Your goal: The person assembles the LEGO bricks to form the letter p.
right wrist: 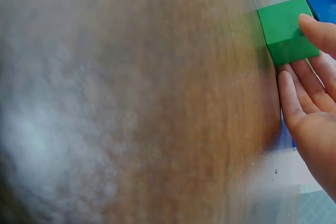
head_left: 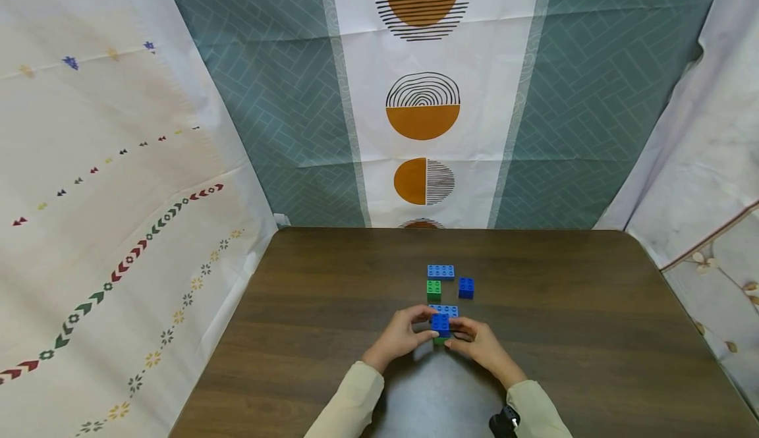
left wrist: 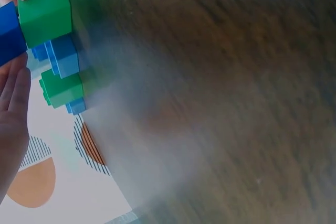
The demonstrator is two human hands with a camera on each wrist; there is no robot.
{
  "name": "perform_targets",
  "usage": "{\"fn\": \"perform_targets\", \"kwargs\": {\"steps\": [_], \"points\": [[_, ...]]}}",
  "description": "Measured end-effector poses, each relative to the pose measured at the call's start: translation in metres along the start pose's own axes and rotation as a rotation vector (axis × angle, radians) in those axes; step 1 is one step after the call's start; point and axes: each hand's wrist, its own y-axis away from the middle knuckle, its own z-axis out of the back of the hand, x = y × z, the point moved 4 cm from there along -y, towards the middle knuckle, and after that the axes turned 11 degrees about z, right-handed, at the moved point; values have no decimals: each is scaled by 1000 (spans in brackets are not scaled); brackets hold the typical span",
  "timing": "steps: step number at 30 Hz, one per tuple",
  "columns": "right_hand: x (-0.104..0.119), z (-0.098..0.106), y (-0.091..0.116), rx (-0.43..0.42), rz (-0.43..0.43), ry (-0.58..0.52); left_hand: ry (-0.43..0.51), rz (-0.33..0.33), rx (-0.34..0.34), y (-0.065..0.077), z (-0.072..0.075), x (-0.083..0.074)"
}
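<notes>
My left hand pinches a small dark blue brick between thumb and fingers. Directly below it is a green brick, which my right hand grips, with the thumb on one face and fingers on the opposite side. The blue brick meets the green brick's top; whether it is pressed fully down I cannot tell. Just behind them lies a light blue brick, longer than the other two. In the left wrist view the green brick stands low at the table surface.
Farther back on the brown table are another green brick, a long light blue brick and a second dark blue brick to their right. Patterned cloth hangs behind the table's far edge.
</notes>
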Motion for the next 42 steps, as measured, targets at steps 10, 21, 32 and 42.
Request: {"fn": "perform_targets", "kwargs": {"steps": [10,21,32,42], "points": [[-42,0,-7,7,-7,3,-27,19,23,-1,0,-3],[-37,0,-5,3,-1,-13,-55,15,24,-1,1,-7],[-39,0,-6,7,-7,14,-32,68,11,1,-2,-5],[-38,1,-7,-4,2,8,126,107,-33,2,-7,3]]}}
